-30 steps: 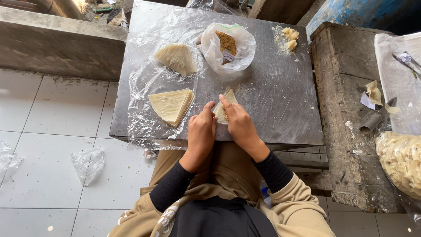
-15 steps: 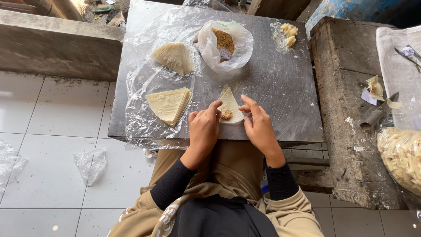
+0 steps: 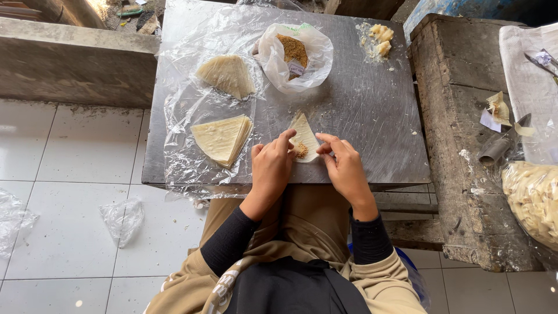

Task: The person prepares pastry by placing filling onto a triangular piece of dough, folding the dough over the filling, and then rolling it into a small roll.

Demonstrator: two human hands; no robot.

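Beside two wrapper stacks (image 3: 222, 138) and one white filling bag (image 3: 295, 56), left hand (image 3: 271, 168) and right hand (image 3: 345, 168) pinch one filled wrapper (image 3: 304, 136).

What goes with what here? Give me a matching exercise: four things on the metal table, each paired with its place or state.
Things:
1. wrapper triangle with filling
2. plastic bag of brown filling
3. stack of wrappers
4. pale scraps

Places or states:
A. far right corner of the table
B. between the left hand and right hand
C. on clear plastic sheet, left of the hands
D. lying open at the table's far middle

Pairs: 1-B, 2-D, 3-C, 4-A
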